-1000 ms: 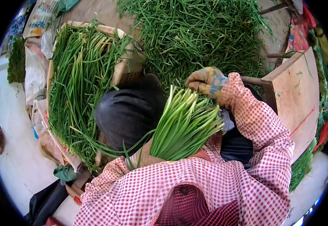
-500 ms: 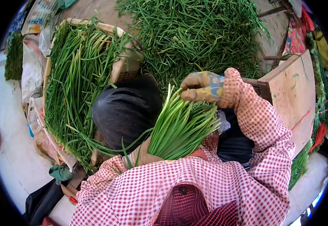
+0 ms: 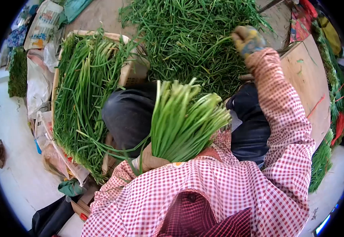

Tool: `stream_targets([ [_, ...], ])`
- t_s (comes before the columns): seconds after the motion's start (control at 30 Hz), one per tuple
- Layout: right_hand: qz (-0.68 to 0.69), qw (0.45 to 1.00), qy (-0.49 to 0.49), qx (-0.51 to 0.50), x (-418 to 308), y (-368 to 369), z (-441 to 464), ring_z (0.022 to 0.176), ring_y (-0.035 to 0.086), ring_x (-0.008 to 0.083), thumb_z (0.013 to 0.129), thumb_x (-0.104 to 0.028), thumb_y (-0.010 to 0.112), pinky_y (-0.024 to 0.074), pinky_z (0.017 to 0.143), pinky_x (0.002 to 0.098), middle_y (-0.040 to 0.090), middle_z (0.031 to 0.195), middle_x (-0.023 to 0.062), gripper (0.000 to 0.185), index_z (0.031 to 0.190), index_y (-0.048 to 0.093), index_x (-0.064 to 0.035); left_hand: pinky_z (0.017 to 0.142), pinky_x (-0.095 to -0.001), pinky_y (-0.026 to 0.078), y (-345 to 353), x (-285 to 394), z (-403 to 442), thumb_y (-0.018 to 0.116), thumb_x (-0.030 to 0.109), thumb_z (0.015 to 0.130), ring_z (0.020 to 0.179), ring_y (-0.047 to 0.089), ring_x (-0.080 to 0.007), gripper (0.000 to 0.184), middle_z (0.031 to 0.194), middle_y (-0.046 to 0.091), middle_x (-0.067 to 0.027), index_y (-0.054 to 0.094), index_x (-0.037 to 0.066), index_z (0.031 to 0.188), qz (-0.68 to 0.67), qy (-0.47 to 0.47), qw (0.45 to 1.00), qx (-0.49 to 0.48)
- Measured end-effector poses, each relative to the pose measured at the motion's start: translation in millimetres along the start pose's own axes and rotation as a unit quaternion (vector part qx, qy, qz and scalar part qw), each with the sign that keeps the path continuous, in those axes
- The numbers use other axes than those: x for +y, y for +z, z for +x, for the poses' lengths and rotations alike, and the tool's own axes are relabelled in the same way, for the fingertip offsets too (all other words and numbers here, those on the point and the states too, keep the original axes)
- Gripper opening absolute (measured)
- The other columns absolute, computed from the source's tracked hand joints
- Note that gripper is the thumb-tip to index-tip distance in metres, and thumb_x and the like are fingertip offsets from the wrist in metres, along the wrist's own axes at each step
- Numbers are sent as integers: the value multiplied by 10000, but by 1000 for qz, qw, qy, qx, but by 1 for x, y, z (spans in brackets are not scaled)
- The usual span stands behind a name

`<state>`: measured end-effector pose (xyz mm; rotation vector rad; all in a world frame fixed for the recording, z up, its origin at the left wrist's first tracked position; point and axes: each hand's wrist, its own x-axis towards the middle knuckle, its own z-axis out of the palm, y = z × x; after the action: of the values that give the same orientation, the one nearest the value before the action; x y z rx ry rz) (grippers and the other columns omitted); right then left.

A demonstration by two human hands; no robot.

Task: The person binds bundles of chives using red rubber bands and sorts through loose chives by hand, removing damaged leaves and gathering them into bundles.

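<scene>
My left hand, in a pale work glove, is closed around a thick bunch of garlic chives. The bunch leans against my lap, its pale cut ends pointing up and away. A few long leaves trail from it to the left. My right hand, in a soiled glove with a blue and yellow cuff, is over the right side of a large loose chive pile. Its fingers are curled. A light green blade meets the fingertips, but whether they grip it is unclear.
A pale plastic crate full of chives stands left of my knee. A wooden board is at my right, with more greens beyond it. Plastic bags lie at the far left, near a green cloth.
My right hand has left the top of the bunch and moved up and right to the loose pile. My left hand still holds the bunch, which now stands more upright.
</scene>
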<state>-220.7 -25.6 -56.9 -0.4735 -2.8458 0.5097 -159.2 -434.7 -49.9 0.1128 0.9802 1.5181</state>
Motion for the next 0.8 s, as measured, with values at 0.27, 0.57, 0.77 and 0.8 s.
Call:
stream_targets([
  [0.27,83,878,-10,-471,-18,-10,-111,1080,592,271,942,-372,471,475,918,399,625,1144,150,425,1220,570,-67,986,-431,425,27,6,-44,788,87,614,1096,589,-291,739,1207,606,-175,504,-32,1285,-169,53,972,154],
  [0.57,959,59,224,-162,-137,7,-166,1222,479,356,879,-700,359,346,1056,528,485,1349,184,788,1336,455,-66,908,-387,491,27,35,-63,801,105,673,1051,613,-258,764,1261,576,-162,431,6,1334,430,173,878,118],
  [0.77,951,215,181,-127,-108,13,-130,1177,527,371,899,-638,416,451,960,545,560,1256,219,709,1359,449,-99,822,-430,521,60,33,-10,769,145,664,985,588,-463,773,1296,471,-296,394,35,1332,709,208,654,160],
  [0.8,947,222,180,-143,-100,17,-128,1181,526,371,899,-633,420,457,955,544,555,1263,219,712,1370,439,-100,823,-439,519,61,24,-2,780,168,654,1018,575,-465,794,1330,441,-296,389,29,1331,720,247,631,153],
])
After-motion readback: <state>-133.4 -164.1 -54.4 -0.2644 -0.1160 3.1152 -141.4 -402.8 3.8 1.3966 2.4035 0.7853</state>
